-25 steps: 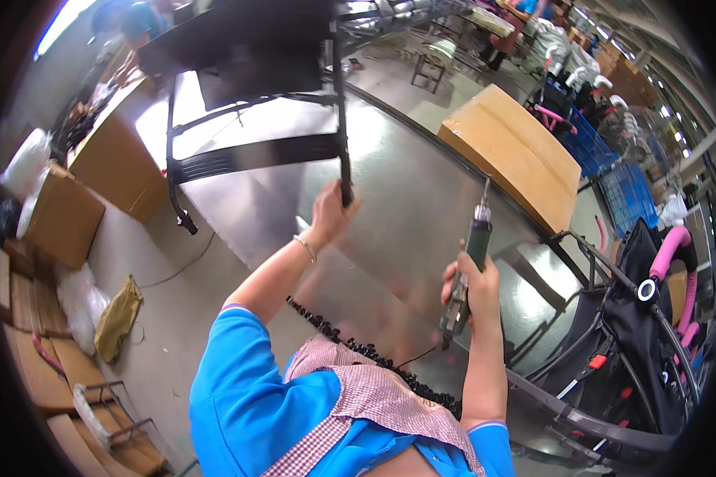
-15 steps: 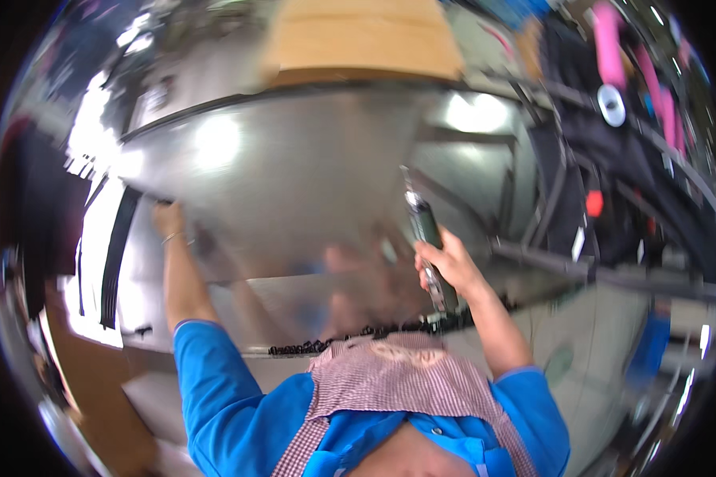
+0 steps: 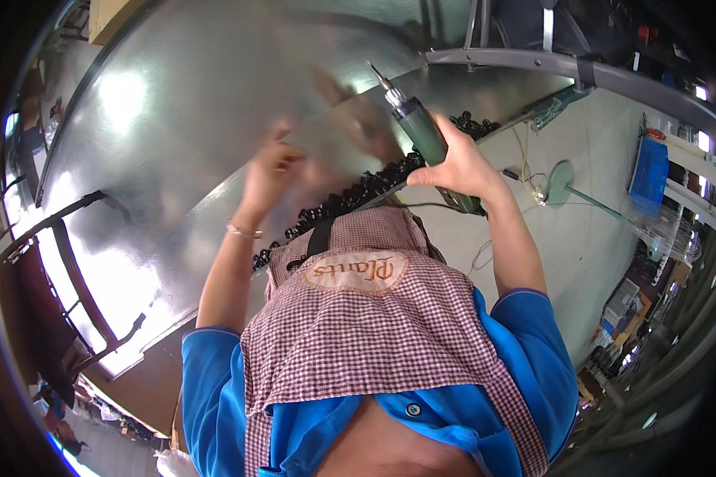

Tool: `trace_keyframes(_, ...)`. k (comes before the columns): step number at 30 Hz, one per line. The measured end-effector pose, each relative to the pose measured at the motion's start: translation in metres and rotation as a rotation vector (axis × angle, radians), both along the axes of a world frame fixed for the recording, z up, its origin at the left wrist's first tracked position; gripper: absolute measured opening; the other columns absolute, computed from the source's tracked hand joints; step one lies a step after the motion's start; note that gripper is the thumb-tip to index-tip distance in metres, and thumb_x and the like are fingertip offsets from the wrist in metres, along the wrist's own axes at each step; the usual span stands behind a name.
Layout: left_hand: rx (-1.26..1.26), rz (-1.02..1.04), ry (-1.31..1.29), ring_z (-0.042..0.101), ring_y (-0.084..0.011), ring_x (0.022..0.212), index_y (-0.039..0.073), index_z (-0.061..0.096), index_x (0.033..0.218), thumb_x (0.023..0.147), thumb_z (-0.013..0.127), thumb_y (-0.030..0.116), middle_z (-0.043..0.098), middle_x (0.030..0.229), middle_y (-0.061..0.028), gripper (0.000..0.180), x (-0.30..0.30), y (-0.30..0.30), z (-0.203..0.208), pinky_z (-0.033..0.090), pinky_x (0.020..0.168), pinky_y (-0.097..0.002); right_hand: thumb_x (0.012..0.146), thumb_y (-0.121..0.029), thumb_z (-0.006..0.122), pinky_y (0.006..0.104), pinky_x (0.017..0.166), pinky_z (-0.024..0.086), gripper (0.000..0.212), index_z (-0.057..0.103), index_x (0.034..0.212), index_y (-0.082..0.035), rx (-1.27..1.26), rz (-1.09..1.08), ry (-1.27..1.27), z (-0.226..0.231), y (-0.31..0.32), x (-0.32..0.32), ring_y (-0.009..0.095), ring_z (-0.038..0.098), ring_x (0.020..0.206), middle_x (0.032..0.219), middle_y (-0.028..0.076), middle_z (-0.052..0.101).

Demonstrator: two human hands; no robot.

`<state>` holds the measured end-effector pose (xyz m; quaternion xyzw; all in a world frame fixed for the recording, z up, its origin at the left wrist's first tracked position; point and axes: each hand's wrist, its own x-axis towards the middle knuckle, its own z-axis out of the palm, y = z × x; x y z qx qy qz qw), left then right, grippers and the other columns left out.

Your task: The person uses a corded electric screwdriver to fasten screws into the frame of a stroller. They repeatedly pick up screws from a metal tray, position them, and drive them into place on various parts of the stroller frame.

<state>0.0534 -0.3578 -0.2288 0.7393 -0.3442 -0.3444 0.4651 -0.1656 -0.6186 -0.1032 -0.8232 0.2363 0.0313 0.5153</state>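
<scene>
In my right hand (image 3: 461, 163) is a green electric screwdriver (image 3: 424, 131), its thin metal bit pointing up and away to the left. My left hand (image 3: 272, 176) hovers over the shiny metal tabletop (image 3: 207, 95), fingers loosely curled and apart, slightly blurred, with nothing visible in them. Close to it, a row of small black parts (image 3: 358, 191) lies along the table's near edge, just beyond my checked apron (image 3: 358, 334). The parts are too small to name.
A dark metal tube frame (image 3: 525, 60) reaches over the table at the far right. Another black frame (image 3: 79, 270) stands at the left. Cables and a round green stand (image 3: 561, 179) are on the floor to the right. Part of a cardboard box (image 3: 111, 17) shows at the far left.
My left hand has come back from the dark frame at the far left to the near part of the table. My view has turned, and the screwdriver stays in my right hand.
</scene>
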Motion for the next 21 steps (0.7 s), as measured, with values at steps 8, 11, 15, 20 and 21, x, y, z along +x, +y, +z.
trace_keyframes(8, -0.068, -0.337, -0.126, 0.064, -0.0291, 0.083, 0.003, 0.065, 0.091, 0.076, 0.065, -0.001, 0.062, 0.092, -0.0113, 0.015, -0.088, -0.071, -0.014, 0.054, 0.074, -0.0368, 0.057, -0.037, 0.093, 0.0412, 0.095, 0.049, 0.112, 0.034, 0.145, -0.003, -0.071, -0.113, 0.203, 0.002, 0.001, -0.093, 0.037, 0.06, 0.115, 0.123, 0.022, 0.062)
trace_keyframes(11, -0.021, -0.366, -0.136, 0.063, -0.0304, 0.085, 0.003, 0.064, 0.088, 0.075, 0.062, -0.003, 0.061, 0.091, -0.0111, 0.014, -0.085, -0.075, -0.015, 0.054, 0.075, -0.0375, 0.055, -0.046, 0.094, 0.0388, 0.097, 0.047, 0.116, 0.036, 0.145, -0.001, 0.006, -0.143, 0.201, 0.0, 0.003, -0.113, 0.031, 0.06, 0.116, 0.125, 0.018, 0.06)
trace_keyframes(15, 0.053, -0.371, -0.2, 0.062, -0.0315, 0.085, 0.005, 0.065, 0.085, 0.075, 0.062, 0.0, 0.061, 0.091, -0.01, 0.011, -0.086, -0.063, -0.017, 0.053, 0.075, -0.0396, 0.057, -0.039, 0.093, 0.0381, 0.098, 0.046, 0.111, 0.036, 0.145, -0.001, 0.107, -0.144, 0.233, -0.002, 0.005, -0.132, 0.03, 0.06, 0.115, 0.125, 0.018, 0.06)
trace_keyframes(20, -0.012, -0.419, -0.531, 0.063, -0.0247, 0.081, 0.003, 0.064, 0.081, 0.08, 0.066, 0.005, 0.062, 0.088, -0.0089, 0.003, -0.102, -0.065, -0.014, 0.052, 0.075, -0.0353, 0.058, -0.031, 0.093, 0.0385, 0.094, 0.048, 0.106, 0.038, 0.143, -0.004, 0.151, -0.138, 0.224, -0.009, 0.006, -0.143, 0.03, 0.061, 0.112, 0.122, 0.018, 0.061)
trace_keyframes(21, 0.008, -0.427, -0.588, 0.064, -0.0208, 0.08, 0.002, 0.064, 0.081, 0.083, 0.067, 0.006, 0.062, 0.089, -0.0085, 0.006, -0.104, -0.065, -0.014, 0.052, 0.075, -0.0323, 0.058, -0.03, 0.092, 0.0388, 0.094, 0.048, 0.105, 0.038, 0.143, -0.004, 0.152, -0.119, 0.24, -0.008, 0.008, -0.143, 0.031, 0.061, 0.112, 0.122, 0.018, 0.061)
